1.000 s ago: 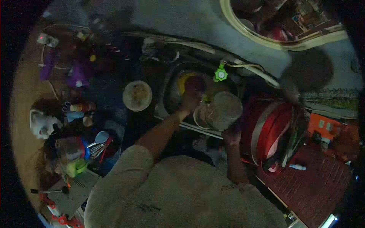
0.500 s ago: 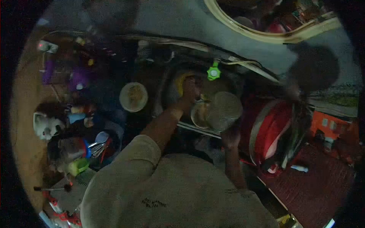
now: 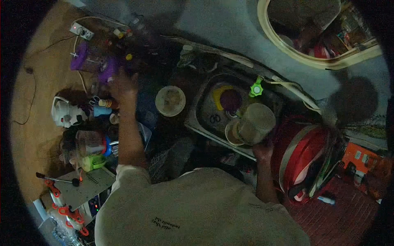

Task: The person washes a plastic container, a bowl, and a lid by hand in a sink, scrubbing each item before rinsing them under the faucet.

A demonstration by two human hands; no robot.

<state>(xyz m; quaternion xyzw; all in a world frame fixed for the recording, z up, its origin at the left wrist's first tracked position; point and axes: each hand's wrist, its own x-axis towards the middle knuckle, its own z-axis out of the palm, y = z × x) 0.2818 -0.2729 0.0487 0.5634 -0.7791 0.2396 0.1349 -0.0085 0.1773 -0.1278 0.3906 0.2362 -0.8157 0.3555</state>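
My left hand (image 3: 124,84) reaches over the left counter beside a purple object (image 3: 108,69). It is dim and a little blurred, but its fingers look apart and I see nothing in them. At the sink's near edge, my right hand (image 3: 262,151) grips the lower side of a tilted translucent container (image 3: 257,123). The container hangs over a round bowl (image 3: 234,137) at the sink corner. Inside the sink (image 3: 201,119) lie a yellow dish (image 3: 216,98), a purple round item (image 3: 230,99) and what look like scissor handles (image 3: 214,119).
A green tap handle (image 3: 256,89) rises behind the sink. Left of it stands a pale round tub (image 3: 170,101). A red rounded bag-like object (image 3: 301,153) is close to my right arm. A white appliance (image 3: 65,112) and a green-handled jug (image 3: 92,160) occupy the left side.
My left hand has left the sink and swung far left to the purple object, uncovering the sink's contents. My right hand still holds the container. The camera view has turned left.
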